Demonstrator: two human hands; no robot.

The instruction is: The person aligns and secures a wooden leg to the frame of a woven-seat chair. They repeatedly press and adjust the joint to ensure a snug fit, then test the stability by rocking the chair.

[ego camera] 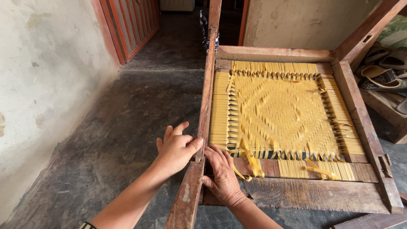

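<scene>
Wooden frame (pixel 313 195) on the dark floor (pixel 122 125), holding a yellow woven seat (pixel 280 115) with diamond pattern, loose strip ends (pixel 251 163) at its near edge. Sandals (pixel 385 75) right of frame. Left hand (pixel 175 149) grips the frame's left rail (pixel 206 96); right hand (pixel 221 176) lies open on the near board.

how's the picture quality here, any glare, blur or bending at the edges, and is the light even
Head view: soft, even daylight, no harsh glare; the yellow woven seat is bright and sharp. Head view: both the left hand and right hand on the wooden frame are in focus, casting only faint shadows. Head view: wide-angle bending splays the frame rails outward, and the doorway at the top is dark.
</scene>
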